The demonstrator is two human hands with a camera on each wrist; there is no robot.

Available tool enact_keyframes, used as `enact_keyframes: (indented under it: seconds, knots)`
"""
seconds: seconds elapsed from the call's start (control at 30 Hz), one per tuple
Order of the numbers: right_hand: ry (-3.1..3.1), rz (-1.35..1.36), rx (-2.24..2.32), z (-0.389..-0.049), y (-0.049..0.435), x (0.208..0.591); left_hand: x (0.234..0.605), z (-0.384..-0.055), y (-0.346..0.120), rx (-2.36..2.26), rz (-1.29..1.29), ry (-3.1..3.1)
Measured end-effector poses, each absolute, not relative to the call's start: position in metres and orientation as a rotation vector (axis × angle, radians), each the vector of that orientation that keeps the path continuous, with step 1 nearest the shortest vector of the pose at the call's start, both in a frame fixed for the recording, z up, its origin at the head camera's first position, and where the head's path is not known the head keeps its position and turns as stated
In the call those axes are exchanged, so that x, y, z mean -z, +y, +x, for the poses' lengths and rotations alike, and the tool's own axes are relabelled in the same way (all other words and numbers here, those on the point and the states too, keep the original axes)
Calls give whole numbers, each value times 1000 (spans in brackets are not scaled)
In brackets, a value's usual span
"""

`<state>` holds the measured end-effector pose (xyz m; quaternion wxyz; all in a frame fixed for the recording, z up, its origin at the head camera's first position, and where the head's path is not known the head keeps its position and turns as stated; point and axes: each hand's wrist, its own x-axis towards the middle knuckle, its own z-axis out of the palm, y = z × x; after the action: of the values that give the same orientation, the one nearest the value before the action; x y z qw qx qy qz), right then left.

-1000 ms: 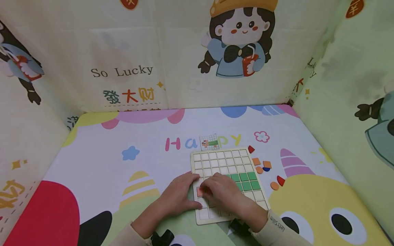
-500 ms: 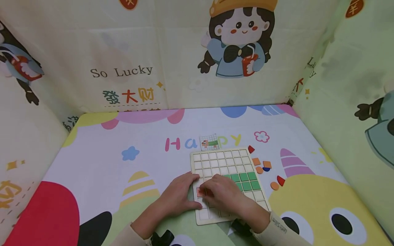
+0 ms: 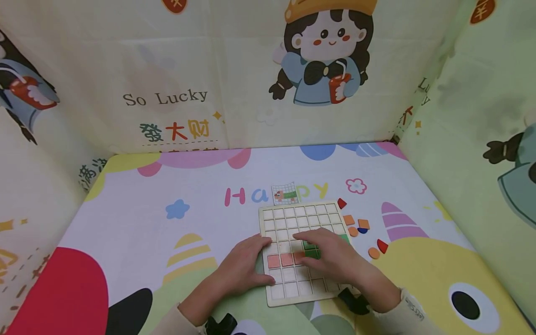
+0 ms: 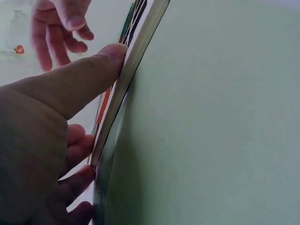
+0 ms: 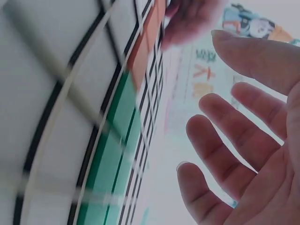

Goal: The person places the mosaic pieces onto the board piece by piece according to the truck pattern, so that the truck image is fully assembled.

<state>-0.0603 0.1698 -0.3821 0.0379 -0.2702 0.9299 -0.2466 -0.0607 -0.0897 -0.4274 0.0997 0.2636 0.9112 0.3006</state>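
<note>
A pale wooden grid board [image 3: 289,293] lies on the table, with pink-red square tiles [image 3: 274,261] in a row at its left. Green square tiles [image 3: 312,254] sit to their right, partly hidden under the right hand. My left hand [image 3: 240,265] rests at the board's left edge, thumb and fingers spread; in the left wrist view its thumb [image 4: 89,75] presses the board's edge. My right hand [image 3: 335,253] is over the board's right half, its fingers [image 5: 211,145] relaxed and apart, holding nothing in the right wrist view.
Beside the board's right edge lie orange squares [image 3: 363,224], orange discs [image 3: 374,253], red wedge pieces [image 3: 382,245] and a dark blue half-disc [image 3: 362,231]. A small picture card [image 3: 285,193] lies behind the board. A printed cloth wall [image 3: 243,70] stands at the back.
My right hand has let go at the pink-red row and moved right, its fingers opening and uncovering more pink-red tiles. The left hand stays at the board's left edge.
</note>
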Motion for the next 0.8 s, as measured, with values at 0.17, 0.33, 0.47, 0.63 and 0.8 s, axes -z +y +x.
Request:
enact_keyframes:
  seconds: [0.17, 0.33, 0.47, 0.63, 0.8]
  knots:
    - [2893, -676, 755, -63, 191, 381, 426, -60, -90, -901, 791, 2697]
    - [2935, -619, 775, -72, 214, 380, 426, -60, -91, -897, 788, 2697]
    - [2969, -564, 739, -81, 231, 379, 426, -60, -91, -899, 793, 2696]
    - [2980, -459, 695, -93, 249, 379, 427, -60, -91, -912, 798, 2684]
    - [2970, -359, 665, -103, 262, 380, 427, -60, -92, -912, 804, 2681]
